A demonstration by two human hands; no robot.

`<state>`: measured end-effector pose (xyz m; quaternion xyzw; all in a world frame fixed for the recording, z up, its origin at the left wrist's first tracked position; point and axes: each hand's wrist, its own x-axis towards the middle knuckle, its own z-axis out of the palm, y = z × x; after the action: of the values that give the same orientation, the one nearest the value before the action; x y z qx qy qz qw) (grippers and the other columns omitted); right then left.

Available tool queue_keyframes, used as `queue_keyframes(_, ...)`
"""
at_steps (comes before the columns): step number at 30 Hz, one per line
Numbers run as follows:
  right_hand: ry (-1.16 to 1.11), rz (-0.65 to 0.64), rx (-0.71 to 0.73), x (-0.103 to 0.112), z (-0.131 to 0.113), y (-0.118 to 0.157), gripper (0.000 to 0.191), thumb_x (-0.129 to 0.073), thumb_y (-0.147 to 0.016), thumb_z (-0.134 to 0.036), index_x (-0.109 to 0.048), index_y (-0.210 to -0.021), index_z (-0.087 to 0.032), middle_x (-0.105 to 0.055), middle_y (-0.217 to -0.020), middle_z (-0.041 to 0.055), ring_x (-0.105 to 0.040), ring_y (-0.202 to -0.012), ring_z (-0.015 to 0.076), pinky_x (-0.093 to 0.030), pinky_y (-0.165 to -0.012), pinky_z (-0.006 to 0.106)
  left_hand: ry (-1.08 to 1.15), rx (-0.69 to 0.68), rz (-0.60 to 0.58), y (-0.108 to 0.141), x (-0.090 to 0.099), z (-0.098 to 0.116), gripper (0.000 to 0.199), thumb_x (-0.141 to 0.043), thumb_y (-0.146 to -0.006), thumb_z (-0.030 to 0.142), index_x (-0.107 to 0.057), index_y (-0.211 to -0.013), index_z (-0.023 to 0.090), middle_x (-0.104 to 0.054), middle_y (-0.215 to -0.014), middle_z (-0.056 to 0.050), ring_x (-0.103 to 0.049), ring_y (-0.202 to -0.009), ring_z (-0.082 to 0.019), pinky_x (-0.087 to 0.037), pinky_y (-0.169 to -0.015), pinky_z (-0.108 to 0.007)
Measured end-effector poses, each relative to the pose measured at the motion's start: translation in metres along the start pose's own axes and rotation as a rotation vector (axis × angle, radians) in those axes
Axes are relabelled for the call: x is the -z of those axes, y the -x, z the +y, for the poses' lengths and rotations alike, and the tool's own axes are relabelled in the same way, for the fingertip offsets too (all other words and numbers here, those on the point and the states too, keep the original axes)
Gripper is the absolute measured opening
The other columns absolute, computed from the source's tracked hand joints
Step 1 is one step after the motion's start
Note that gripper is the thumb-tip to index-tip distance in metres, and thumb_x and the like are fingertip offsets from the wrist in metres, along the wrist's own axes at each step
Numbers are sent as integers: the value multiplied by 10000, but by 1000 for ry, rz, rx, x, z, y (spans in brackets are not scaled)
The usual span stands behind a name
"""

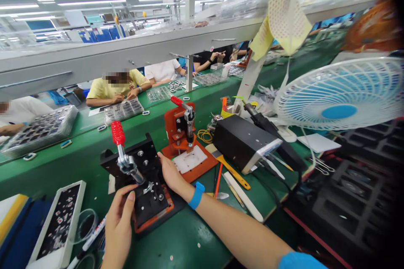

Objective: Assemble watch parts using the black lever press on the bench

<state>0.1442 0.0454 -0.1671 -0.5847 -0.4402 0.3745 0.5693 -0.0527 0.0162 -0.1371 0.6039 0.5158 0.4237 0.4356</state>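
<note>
A black clamp fixture [151, 201] with an orange base edge and an upright red handle [118, 133] stands on the green bench [202, 235]. At its left side is my left hand [121, 214], thumb and fingers near the metal plunger; whether a small part sits between them is too small to tell. My right hand [170, 170] rests against the fixture's right side, its fingertips partly hidden behind the black plate. Behind it stands an orange clamp fixture [175, 128] with a red handle and a white plate [190, 159] on its base.
To the right are a black box-shaped device [243, 138], a yellow brush [235, 172], flat sticks and a white fan [341, 92]. A white tray of small parts [74, 201] lies left, beside a clear round cup [86, 225] and a marker. People sit across the bench.
</note>
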Motion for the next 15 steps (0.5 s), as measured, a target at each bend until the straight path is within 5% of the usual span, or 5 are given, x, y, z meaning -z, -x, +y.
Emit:
queue_keyframes(10, -19, 4, -13, -2, 4, -2, 673, -276, -1058, -655, -746, -1013, -175, -753, -1141, 117, -659, -1129, 262, -438, -1170, 443, -72, -27, -8, 0, 2, 7, 739, -679, -747, 845, -727, -1056, 175, -555, -664, 13, -487, -570, -173, -417, -526, -264)
queue_keyframes(15, -5, 10, 3, -2, 3, -2, 684, -272, -1054, -671, -740, -989, -177, -757, -1121, 120, -668, -1121, 268, -463, -1134, 430, -124, -61, -58, -1, 6, 0, 637, -747, -752, 740, -730, -1067, 186, -749, -968, -79, -700, -881, -279, -573, -777, -335)
